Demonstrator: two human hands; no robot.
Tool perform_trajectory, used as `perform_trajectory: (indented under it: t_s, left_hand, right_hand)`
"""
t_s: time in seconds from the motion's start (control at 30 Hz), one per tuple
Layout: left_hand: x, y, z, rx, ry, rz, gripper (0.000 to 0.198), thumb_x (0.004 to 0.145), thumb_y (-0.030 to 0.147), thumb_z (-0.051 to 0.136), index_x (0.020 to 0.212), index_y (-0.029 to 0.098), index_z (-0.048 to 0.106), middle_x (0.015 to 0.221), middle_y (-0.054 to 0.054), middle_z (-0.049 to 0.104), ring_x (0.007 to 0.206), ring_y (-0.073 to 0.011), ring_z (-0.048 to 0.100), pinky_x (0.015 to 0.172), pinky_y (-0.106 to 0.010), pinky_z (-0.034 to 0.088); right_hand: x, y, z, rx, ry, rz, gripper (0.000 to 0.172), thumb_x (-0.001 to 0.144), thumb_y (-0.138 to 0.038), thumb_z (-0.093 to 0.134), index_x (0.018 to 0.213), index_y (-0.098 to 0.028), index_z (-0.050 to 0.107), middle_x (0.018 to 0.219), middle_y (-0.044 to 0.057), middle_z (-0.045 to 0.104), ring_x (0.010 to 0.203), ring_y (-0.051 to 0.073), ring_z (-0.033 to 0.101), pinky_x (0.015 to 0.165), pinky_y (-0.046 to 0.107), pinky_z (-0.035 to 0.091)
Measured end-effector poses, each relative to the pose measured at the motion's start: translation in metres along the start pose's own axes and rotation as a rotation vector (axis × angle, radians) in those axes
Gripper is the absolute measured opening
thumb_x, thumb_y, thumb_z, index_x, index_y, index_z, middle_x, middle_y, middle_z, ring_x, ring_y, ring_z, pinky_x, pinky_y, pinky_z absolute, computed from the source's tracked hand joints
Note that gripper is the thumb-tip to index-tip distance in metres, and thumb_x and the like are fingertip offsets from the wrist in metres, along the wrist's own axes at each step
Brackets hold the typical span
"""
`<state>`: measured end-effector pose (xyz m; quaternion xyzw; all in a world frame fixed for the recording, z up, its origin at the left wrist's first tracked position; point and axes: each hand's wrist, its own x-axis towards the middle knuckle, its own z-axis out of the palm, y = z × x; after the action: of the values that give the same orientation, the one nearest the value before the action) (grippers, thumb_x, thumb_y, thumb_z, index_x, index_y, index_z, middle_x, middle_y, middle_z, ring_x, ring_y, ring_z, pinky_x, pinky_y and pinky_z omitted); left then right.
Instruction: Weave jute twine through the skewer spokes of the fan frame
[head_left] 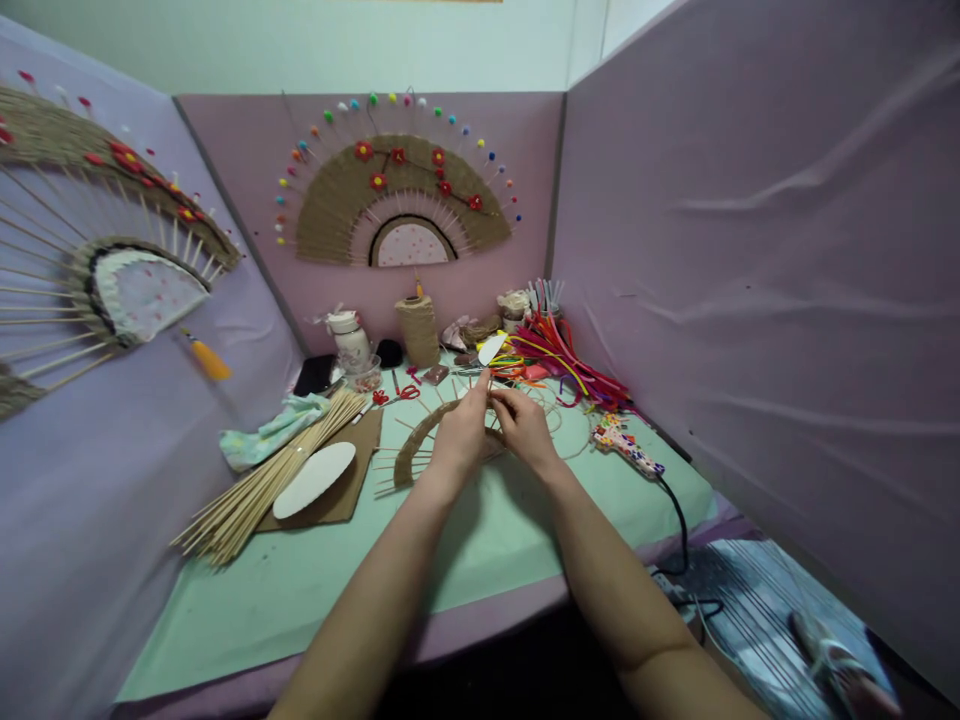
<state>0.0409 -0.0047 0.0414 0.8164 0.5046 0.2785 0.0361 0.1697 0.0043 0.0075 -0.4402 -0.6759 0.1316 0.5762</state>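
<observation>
The left hand [463,432] and the right hand [526,430] are close together over the fan [407,458], which lies on the desk [247,610] under and to the left of them. The right fingertips are drawn together near the far edge of the fan; whether they pinch twine or the fan itself is too small to tell. The left fingers are largely hidden, so their grip cannot be told.

A likely trouble is the thin spokes [385,492] left of the hands: a forearm or wrist leaning on them could bend or skew them. The loose twine [556,425] just right of the hands might snag or tangle if a wrist drags through it. The glue gun [628,448], further right, trails a cable [684,525] over the desk's edge; a tug on that could pull it off.

The fan's arc bows away from the person, its spokes spreading leftward and forward from the near side. Its long axis seems to run left to right beneath the hands, the right end being covered.
</observation>
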Motion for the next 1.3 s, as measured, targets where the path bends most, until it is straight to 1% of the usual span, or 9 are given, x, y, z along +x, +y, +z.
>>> perform_trajectory:
  t_s: [0.13, 0.3, 0.6, 0.77, 0.93, 1.03, 1.13, 1.23, 1.3]
  left_hand:
    - [0.001, 0.001, -0.001, 0.010, 0.020, 0.033, 0.061, 0.082, 0.002, 0.044, 0.140, 0.017, 0.041, 0.128, -0.014, 0.060, 0.112, -0.0224, 0.060, 0.093, -0.033, 0.047]
    - [0.002, -0.001, 0.009, 0.021, 0.066, 0.048, 0.047, 0.088, 0.008, 0.044, 0.134, 0.015, 0.048, 0.121, -0.013, 0.064, 0.109, -0.0220, 0.062, 0.091, -0.032, 0.048]
    - [-0.003, 0.000, 0.011, -0.029, 0.181, 0.124, 0.035, 0.090, 0.011, 0.046, 0.123, 0.016, 0.059, 0.113, -0.010, 0.068, 0.101, -0.0178, 0.064, 0.089, -0.029, 0.049]
    - [0.010, 0.000, -0.015, 0.005, 0.317, 0.142, 0.031, 0.090, 0.014, 0.048, 0.117, 0.017, 0.063, 0.106, -0.008, 0.071, 0.094, -0.0169, 0.066, 0.087, -0.028, 0.050]
    - [0.026, 0.002, -0.069, 0.124, 0.349, 0.127, 0.034, 0.089, 0.016, 0.047, 0.118, 0.017, 0.063, 0.107, -0.008, 0.071, 0.095, -0.0184, 0.066, 0.086, -0.028, 0.049]
    - [0.030, 0.004, -0.105, 0.245, 0.268, 0.111, 0.033, 0.086, 0.017, 0.048, 0.114, 0.018, 0.066, 0.101, -0.008, 0.072, 0.091, -0.0208, 0.066, 0.083, -0.030, 0.048]
    - [0.030, 0.007, -0.130, 0.301, 0.073, 0.172, 0.029, 0.082, 0.017, 0.050, 0.102, 0.019, 0.071, 0.090, -0.006, 0.073, 0.081, -0.0199, 0.067, 0.076, -0.028, 0.048]
    - [0.027, 0.011, -0.132, 0.244, -0.063, 0.198, 0.030, 0.079, 0.016, 0.052, 0.102, 0.020, 0.071, 0.085, -0.004, 0.073, 0.077, -0.0177, 0.066, 0.072, -0.026, 0.048]
    - [0.025, 0.013, -0.123, 0.159, -0.119, 0.215, 0.033, 0.079, 0.015, 0.051, 0.104, 0.021, 0.070, 0.086, -0.003, 0.073, 0.077, -0.0161, 0.066, 0.073, -0.025, 0.049]
  right_hand:
    - [-0.003, -0.005, -0.005, -0.034, -0.013, -0.045, 0.022, 0.090, -0.024, 0.047, 0.097, -0.018, 0.067, 0.096, 0.010, 0.069, 0.091, 0.021, 0.063, 0.083, 0.034, 0.048]
    - [-0.015, -0.003, -0.022, -0.062, 0.060, 0.036, 0.019, 0.088, -0.029, 0.055, 0.099, -0.017, 0.063, 0.083, 0.006, 0.067, 0.073, 0.018, 0.061, 0.072, 0.030, 0.048]
    - [-0.030, 0.003, -0.053, -0.090, -0.042, 0.033, 0.010, 0.086, -0.026, 0.057, 0.081, -0.019, 0.063, 0.079, 0.004, 0.065, 0.073, 0.017, 0.059, 0.069, 0.028, 0.046]
    - [-0.032, 0.001, -0.055, -0.091, -0.060, 0.034, 0.015, 0.088, -0.029, 0.055, 0.082, -0.020, 0.064, 0.081, 0.005, 0.068, 0.073, 0.018, 0.061, 0.070, 0.029, 0.046]
    - [-0.029, 0.005, -0.075, -0.141, -0.018, 0.051, 0.018, 0.088, -0.033, 0.055, 0.083, -0.020, 0.066, 0.082, 0.005, 0.070, 0.074, 0.018, 0.063, 0.073, 0.029, 0.046]
    - [-0.021, 0.012, -0.097, -0.197, 0.099, 0.076, 0.019, 0.086, -0.035, 0.057, 0.081, -0.019, 0.067, 0.081, 0.005, 0.070, 0.075, 0.019, 0.062, 0.074, 0.029, 0.045]
    - [-0.010, 0.022, -0.115, -0.210, 0.377, 0.174, 0.024, 0.085, -0.038, 0.056, 0.083, -0.016, 0.067, 0.076, 0.006, 0.068, 0.070, 0.018, 0.060, 0.070, 0.029, 0.045]
    - [-0.004, 0.036, -0.122, -0.212, 0.691, 0.281, 0.034, 0.088, -0.041, 0.049, 0.089, -0.012, 0.066, 0.075, 0.007, 0.065, 0.067, 0.018, 0.057, 0.066, 0.030, 0.044]
    - [-0.006, 0.047, -0.121, -0.238, 0.600, 0.269, 0.032, 0.086, -0.040, 0.051, 0.094, -0.012, 0.066, 0.081, 0.010, 0.066, 0.072, 0.020, 0.058, 0.071, 0.033, 0.045]
